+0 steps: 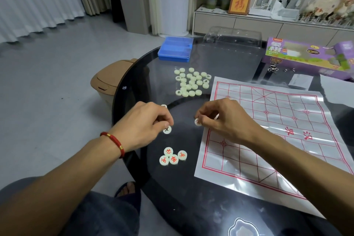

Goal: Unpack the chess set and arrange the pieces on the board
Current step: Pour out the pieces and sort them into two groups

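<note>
Head view: both hands pinch one piece each — left hand (147, 120) black-marked piece (167, 129), right hand (224, 119) red-marked piece (197, 122).

On the table (220, 63), the board sheet (277, 130) lies to the right. Left of its far corner sits a heap of pieces (191, 82), with a lidded case (175, 49) behind the heap. Four pieces (173, 156) cluster left of the board's near edge. The set's box (306, 53) lies behind the board.

glass table (220, 207) | board sheet (277, 140) | loose pieces (191, 82) | blue case (175, 49) | purple box (306, 53)
</note>
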Motion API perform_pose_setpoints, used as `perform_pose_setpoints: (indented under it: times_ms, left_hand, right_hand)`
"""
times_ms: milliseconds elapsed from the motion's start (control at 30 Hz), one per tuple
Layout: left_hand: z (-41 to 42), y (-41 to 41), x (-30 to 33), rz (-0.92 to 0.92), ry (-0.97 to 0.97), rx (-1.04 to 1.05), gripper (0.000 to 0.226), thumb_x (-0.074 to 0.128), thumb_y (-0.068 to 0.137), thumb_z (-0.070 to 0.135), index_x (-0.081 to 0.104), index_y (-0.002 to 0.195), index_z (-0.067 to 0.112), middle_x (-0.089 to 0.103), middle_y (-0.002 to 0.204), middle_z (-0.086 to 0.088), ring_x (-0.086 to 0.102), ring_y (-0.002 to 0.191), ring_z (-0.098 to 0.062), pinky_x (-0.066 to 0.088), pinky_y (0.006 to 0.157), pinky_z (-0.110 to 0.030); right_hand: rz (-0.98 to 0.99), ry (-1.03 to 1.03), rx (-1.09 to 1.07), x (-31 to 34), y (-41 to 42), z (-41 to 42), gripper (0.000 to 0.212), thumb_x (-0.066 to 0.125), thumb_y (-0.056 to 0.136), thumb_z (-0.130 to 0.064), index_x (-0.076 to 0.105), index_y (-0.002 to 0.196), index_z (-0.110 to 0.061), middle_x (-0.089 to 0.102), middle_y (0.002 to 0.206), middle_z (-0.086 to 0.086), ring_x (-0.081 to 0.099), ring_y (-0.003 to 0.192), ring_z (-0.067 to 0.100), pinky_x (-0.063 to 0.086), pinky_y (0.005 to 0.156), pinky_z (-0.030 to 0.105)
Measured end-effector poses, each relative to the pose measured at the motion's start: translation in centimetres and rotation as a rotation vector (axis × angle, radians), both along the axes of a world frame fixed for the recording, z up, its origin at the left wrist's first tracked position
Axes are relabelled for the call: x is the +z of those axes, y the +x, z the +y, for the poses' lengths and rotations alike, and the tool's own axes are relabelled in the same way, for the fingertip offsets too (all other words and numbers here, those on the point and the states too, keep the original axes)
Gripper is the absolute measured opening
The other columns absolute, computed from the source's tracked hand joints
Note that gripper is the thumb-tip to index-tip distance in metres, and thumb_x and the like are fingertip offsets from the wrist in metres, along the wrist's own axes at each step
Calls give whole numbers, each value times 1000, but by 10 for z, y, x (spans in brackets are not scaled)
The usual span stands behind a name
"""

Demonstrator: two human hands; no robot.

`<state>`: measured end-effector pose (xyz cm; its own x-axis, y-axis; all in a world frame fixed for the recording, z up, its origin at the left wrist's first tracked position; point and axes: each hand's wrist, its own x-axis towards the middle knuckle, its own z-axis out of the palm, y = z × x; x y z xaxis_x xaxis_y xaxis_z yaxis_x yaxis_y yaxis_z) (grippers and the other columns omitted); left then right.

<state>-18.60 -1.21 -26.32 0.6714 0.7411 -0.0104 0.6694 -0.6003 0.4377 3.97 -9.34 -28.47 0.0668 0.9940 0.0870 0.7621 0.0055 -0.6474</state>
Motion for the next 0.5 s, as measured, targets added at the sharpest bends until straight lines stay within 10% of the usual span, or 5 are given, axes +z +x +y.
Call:
perform_pose_setpoints:
  times_ms: [500]
  left_hand:
    - [-1, -28, -17, -2, 13, 131, 15, 58, 100, 19, 71, 97, 25, 65, 86, 10, 63, 84, -8, 53, 72, -24]
  right_hand:
    - [-287, 138, -46, -11, -50, 26, 14, 64, 92, -15, 76, 97, -14, 73, 89, 4, 65, 78, 20, 56, 74, 38]
